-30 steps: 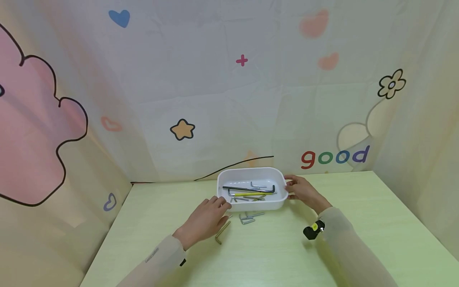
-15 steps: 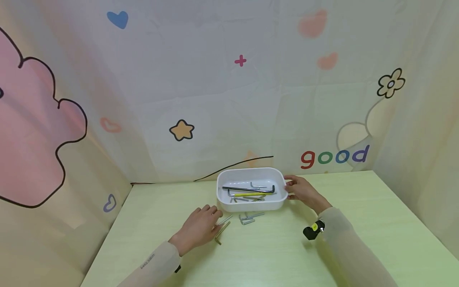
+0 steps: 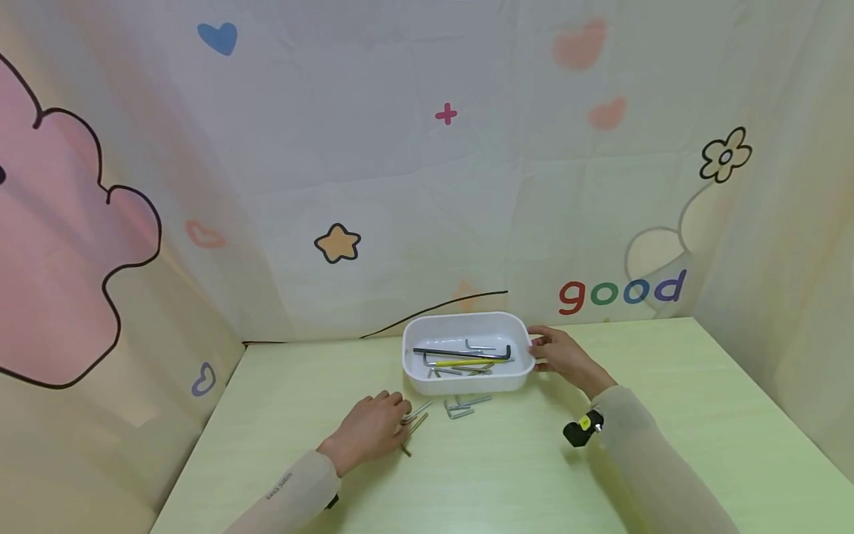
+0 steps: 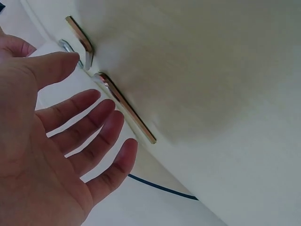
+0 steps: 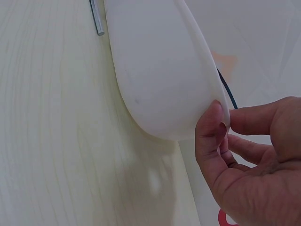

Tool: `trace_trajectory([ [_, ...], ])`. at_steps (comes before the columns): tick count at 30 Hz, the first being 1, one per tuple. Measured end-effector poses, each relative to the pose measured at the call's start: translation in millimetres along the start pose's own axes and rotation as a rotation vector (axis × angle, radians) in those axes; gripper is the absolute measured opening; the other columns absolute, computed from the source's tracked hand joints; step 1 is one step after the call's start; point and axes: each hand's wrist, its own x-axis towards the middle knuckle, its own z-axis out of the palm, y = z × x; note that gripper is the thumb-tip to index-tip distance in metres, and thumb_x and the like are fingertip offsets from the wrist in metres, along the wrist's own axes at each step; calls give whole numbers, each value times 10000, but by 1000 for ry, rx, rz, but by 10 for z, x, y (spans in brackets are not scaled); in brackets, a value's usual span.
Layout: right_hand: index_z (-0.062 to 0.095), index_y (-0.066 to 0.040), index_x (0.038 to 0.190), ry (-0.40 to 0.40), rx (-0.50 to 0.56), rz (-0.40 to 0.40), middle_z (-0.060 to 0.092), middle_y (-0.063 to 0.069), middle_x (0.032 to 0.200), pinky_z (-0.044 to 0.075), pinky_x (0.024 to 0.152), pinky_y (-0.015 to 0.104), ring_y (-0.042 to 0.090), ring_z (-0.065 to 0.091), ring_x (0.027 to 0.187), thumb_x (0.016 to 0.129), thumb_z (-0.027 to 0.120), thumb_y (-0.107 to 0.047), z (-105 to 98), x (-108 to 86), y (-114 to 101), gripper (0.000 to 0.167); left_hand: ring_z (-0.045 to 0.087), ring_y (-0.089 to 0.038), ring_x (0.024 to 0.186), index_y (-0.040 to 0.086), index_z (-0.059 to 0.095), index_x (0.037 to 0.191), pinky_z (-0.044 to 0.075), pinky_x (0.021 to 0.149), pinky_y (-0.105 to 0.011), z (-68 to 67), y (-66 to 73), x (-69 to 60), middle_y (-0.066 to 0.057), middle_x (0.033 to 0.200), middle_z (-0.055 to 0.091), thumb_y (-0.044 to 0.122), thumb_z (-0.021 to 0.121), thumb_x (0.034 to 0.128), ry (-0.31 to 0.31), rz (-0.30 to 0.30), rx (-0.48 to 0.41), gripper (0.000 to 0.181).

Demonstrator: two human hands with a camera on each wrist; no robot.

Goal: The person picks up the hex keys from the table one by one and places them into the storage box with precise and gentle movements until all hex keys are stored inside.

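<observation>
In the head view, a white plastic tray (image 3: pixel 470 384) stands near the back of the table with several hex keys inside, among them a black one (image 3: pixel 437 351) and a yellow one (image 3: pixel 467 363). My right hand (image 3: pixel 567 360) pinches the tray's right-end rim between thumb and fingers, plain in the right wrist view. Left of centre, my left hand (image 3: pixel 370 430) hovers by a silver hex key (image 3: pixel 420 409) and a brass-coloured hex key (image 3: pixel 419 425). In the left wrist view, its fingers are loosely bent, thumb apart, nothing between them; a hex key (image 4: pixel 127 108) lies beyond the fingertips.
Small silver hex keys (image 3: pixel 462 413) lie on the pale table (image 3: pixel 520 475) just in front of the tray. A printed curtain (image 3: pixel 400 163) hangs close behind the tray and along both sides.
My left hand has drawn back from the tray's front left corner, down and to the left, to the two hex keys there. My right hand and the tray have stayed in place.
</observation>
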Motion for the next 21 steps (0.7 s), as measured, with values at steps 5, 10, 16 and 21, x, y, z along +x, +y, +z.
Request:
trace_trajectory([
  [5,322,-73,1519,3,-2,4,448,175,1250,580,918,361,294,535,1066,979,532,-60,6,-10,0,580,548,-155,812,138,657,1028,471,637,-302,44,-15,16,25,928,605,325,646,910,-30,-9,-14,222],
  [10,318,-80,1522,4,-3,11,447,175,1261,583,904,341,297,534,1076,979,537,-63,8,-10,-1,586,531,-136,785,151,652,988,458,614,-287,60,-25,27,40,903,586,309,665,901,-35,-1,-25,180],
  [16,321,-71,1518,4,-4,7,447,179,1251,591,867,322,297,526,1075,983,522,-58,2,4,0,571,541,-133,779,161,653,971,461,600,-280,70,-30,29,44,898,590,256,694,879,-23,22,-27,139],
  [21,323,-65,1516,-3,1,7,445,179,1239,592,853,320,291,527,1059,982,518,-51,-1,4,-5,568,534,-131,768,152,659,976,465,600,-275,80,-38,30,40,890,582,215,692,874,-25,25,-31,124],
])
